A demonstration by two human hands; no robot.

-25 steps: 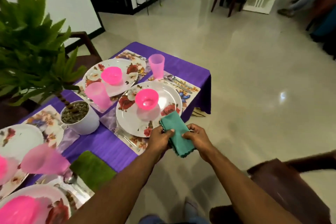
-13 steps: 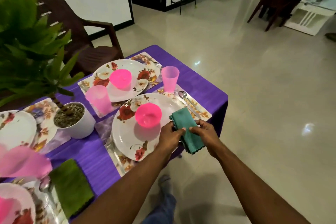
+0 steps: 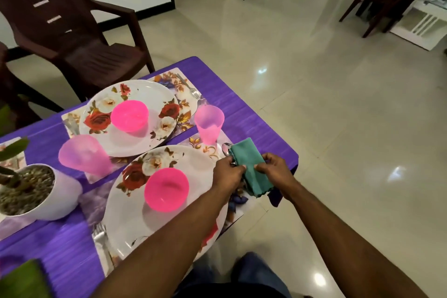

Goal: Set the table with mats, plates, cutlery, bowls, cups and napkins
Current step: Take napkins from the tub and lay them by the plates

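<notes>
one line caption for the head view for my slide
Both hands, left hand and right hand, hold a folded teal napkin beside the near floral plate.

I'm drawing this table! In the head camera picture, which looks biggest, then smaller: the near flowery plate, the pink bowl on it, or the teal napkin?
1. Near flowery plate, clearly largest.
2. Pink bowl.
3. Teal napkin, folded and held by both hands; it looks about the bowl's size, so that order is unsure.
</notes>
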